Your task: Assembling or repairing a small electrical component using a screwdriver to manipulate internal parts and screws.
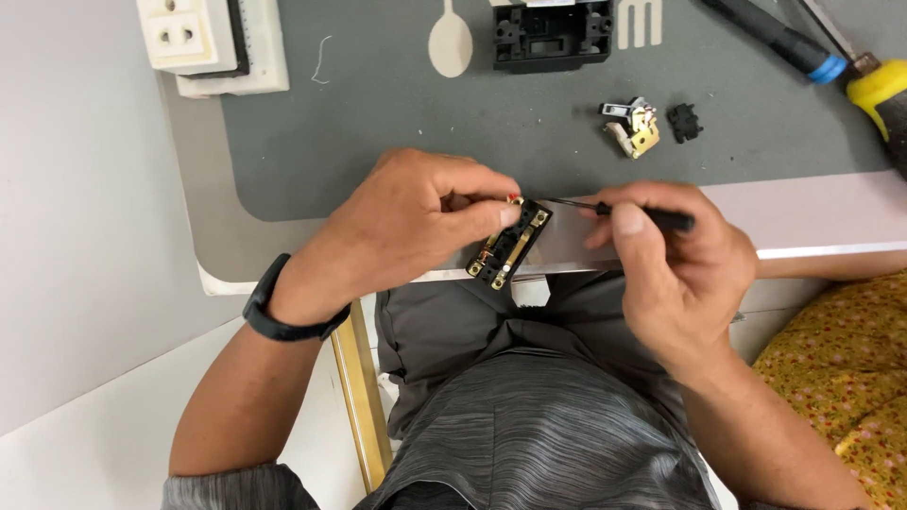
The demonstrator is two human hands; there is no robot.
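My left hand (406, 222) grips a small black electrical part with brass strips (510, 247), tilted, just over the table's front edge. My right hand (675, 260) pinches a thin black-handled screwdriver (652, 215), whose shaft lies level and whose tip reaches the top end of the part. A black band is on my left wrist.
On the grey mat (378, 123) lie a black housing (551, 35), small brass and black pieces (635, 127) (684, 122), a white socket block (213, 42), a spoon-shaped cut-out (451, 42), and blue-tipped (784, 38) and yellow-handled (879, 94) tools at the right. Yellow patterned cloth (841, 368) lies beside my right arm.
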